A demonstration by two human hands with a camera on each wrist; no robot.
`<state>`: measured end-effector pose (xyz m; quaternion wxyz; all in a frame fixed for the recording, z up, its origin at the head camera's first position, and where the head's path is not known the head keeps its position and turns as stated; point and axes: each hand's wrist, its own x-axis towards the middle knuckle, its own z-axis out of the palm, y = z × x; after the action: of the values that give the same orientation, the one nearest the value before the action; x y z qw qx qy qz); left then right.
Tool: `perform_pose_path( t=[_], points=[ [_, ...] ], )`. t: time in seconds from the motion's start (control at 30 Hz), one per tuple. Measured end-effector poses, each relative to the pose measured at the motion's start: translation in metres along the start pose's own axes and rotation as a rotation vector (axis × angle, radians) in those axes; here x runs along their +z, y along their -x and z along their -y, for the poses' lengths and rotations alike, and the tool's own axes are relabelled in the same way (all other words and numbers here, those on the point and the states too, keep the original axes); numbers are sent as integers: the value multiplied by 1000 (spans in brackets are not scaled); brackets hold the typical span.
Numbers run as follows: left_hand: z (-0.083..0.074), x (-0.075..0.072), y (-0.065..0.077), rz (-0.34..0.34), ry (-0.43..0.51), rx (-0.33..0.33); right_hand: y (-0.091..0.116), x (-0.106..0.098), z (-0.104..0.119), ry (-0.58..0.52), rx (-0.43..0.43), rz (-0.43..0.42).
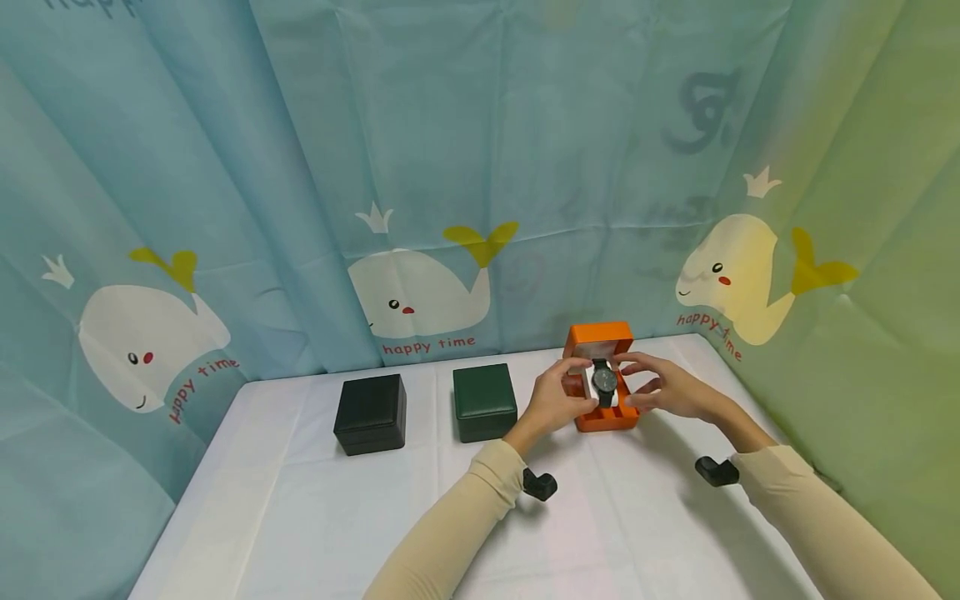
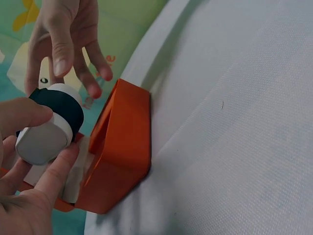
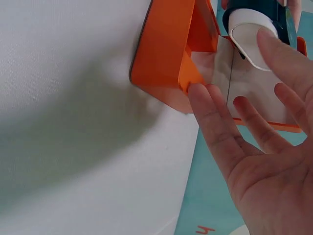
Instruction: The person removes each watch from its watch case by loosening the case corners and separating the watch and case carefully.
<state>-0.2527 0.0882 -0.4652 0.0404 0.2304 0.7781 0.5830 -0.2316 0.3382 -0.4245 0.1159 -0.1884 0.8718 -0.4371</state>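
A dark wristwatch (image 1: 604, 381) is wrapped round a white cushion, and both are above the open orange watch box (image 1: 607, 423). My left hand (image 1: 556, 397) grips the white cushion (image 2: 45, 142) from its left side, thumb and fingers on either side of it. On the other side my right hand (image 1: 667, 387) has its fingers spread. In the right wrist view its thumb overlaps the cushion's end (image 3: 250, 41); whether it touches cannot be told. Its fingertips are close to the box's edge. The box's raised lid (image 1: 600, 337) leans back behind the watch.
A green box (image 1: 484, 400) stands closed to the left of the orange one. Farther left is a closed black box (image 1: 371, 412). All are on a white-covered table (image 1: 315, 525), with a printed curtain (image 1: 420, 167) along the back and sides.
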Motion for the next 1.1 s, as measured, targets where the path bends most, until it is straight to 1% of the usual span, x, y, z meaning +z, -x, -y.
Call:
perform_pose_path(
  t=[0.03,0.17,0.4,0.53,0.7,0.77,1.1],
  points=[
    [0,0,0,0,-1,-1,0,0,0,0,-16,-5],
    [0,1,1,1,-4,-6,2,3,2,-17,-36,-31],
    [1,1,2,9,39,5,2,12,3,-77,-70,-64],
    [0,1,3,15,50,2,2,17,2,-136,-56,-78],
    [-2,1,4,23,70,3,-1,23,1,-263,-14,-86],
    [-3,1,5,26,82,3,-2,25,1,-301,-12,-89],
    [-4,-1,6,35,108,10,-5,35,-3,-396,-4,-126]
  ],
)
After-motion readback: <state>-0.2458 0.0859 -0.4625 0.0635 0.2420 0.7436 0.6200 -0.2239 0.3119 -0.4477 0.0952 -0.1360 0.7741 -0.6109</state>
